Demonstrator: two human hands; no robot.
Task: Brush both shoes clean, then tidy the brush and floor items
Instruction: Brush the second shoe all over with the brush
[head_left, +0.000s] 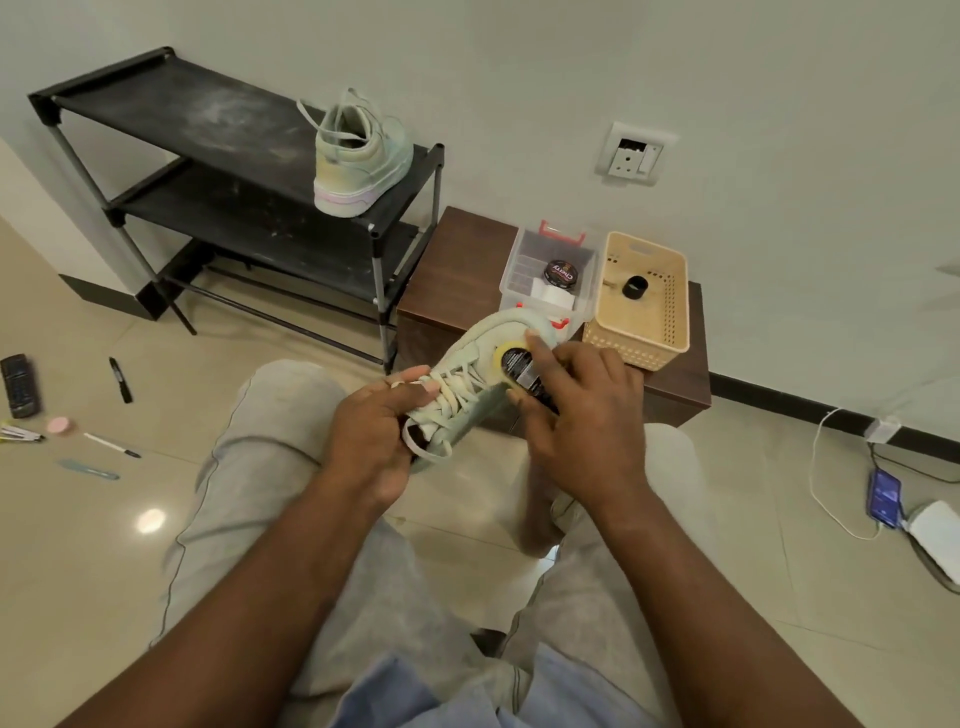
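Observation:
My left hand (374, 436) grips a pale green lace-up shoe (478, 374) at its heel and opening, toe pointing away and up. My right hand (587, 415) holds a black-backed brush (519, 371) with a label, pressed against the shoe's right side near the toe. The second pale green shoe (361, 156) stands on the top shelf of a black shoe rack (208, 119), heel toward me.
A low brown table (457, 270) carries a clear box with a polish tin (561, 273) and a beige basket (644, 301). On the floor at left lie a remote (20, 387), markers (120, 380), a pink disc (61, 426). A phone (885, 496) charges at right.

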